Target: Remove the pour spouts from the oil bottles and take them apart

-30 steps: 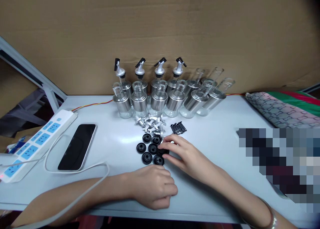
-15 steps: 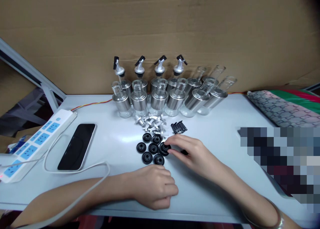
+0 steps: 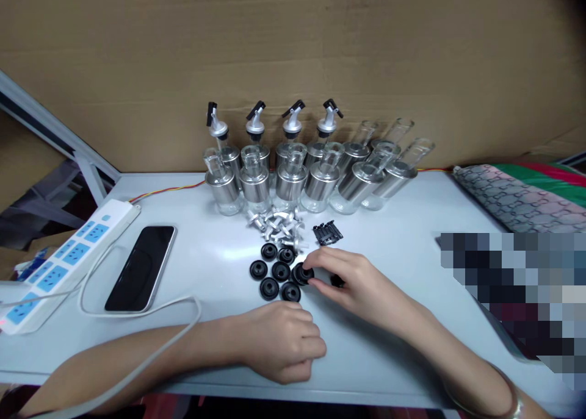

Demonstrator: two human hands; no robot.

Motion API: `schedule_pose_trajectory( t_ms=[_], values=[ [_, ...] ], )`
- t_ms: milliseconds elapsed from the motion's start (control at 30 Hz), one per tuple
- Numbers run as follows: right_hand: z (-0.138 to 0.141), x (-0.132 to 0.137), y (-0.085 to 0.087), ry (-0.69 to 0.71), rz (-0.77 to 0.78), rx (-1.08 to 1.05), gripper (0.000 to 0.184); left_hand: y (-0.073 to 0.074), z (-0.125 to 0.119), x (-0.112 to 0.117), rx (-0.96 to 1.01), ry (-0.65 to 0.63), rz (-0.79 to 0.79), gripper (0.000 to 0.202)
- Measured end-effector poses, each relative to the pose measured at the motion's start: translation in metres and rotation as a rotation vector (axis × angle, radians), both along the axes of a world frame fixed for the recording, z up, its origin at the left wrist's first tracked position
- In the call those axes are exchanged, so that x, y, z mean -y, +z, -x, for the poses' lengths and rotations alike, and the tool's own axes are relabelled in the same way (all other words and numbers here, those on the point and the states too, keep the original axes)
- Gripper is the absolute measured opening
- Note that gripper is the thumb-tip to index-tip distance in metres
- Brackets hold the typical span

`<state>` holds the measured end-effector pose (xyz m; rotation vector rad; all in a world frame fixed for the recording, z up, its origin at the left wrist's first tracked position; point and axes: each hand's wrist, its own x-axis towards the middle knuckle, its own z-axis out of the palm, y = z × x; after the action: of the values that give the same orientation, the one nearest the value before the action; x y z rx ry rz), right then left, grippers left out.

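Several black round rubber stoppers (image 3: 275, 272) lie in a cluster mid-table. My right hand (image 3: 352, 282) pinches the rightmost black stopper (image 3: 301, 274) between thumb and fingertips at the cluster's right edge. My left hand (image 3: 286, 341) rests on the table just in front of the cluster as a loose fist; whether it holds anything is hidden. Behind the stoppers lies a heap of small silver metal spouts (image 3: 277, 224) and a small pile of black clips (image 3: 328, 233).
Two rows of glass-and-steel dispenser bottles (image 3: 290, 178) stand at the back against cardboard. A black phone (image 3: 142, 267) and a white power strip (image 3: 64, 263) with its cable lie at left. A patterned cloth (image 3: 517, 196) sits at right.
My right hand slid slightly right and closed its fingertips on the rightmost stopper, tilting it up. The left hand stayed still.
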<state>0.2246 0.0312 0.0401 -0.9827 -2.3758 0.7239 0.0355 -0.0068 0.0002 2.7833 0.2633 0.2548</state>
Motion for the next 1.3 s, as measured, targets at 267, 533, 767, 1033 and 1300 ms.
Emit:
schedule_pose_trajectory(
  t_ms=[267, 533, 767, 1033, 1300],
  values=[
    [0.0005, 0.0000, 0.0012, 0.025, 0.030, 0.007, 0.016, 0.0021, -0.0006, -0.0007, -0.025, -0.002, 0.002, 0.013],
    [0.0027, 0.0004, -0.0063, 0.013, 0.056, -0.003, 0.018, 0.0023, -0.0009, -0.0005, -0.033, -0.002, 0.005, 0.014],
    [0.0008, 0.0003, -0.0019, -0.007, -0.004, 0.022, 0.019, 0.0003, -0.0001, -0.0003, -0.005, -0.001, 0.001, 0.013],
    [-0.0011, -0.0002, -0.0015, -0.007, -0.051, -0.014, 0.018, -0.0017, 0.0004, -0.0004, 0.008, 0.004, -0.002, 0.012],
    [-0.0005, -0.0011, 0.0026, -0.017, -0.124, -0.067, 0.012, -0.0010, 0.0004, -0.0004, 0.013, 0.003, -0.012, 0.011]
  ],
)
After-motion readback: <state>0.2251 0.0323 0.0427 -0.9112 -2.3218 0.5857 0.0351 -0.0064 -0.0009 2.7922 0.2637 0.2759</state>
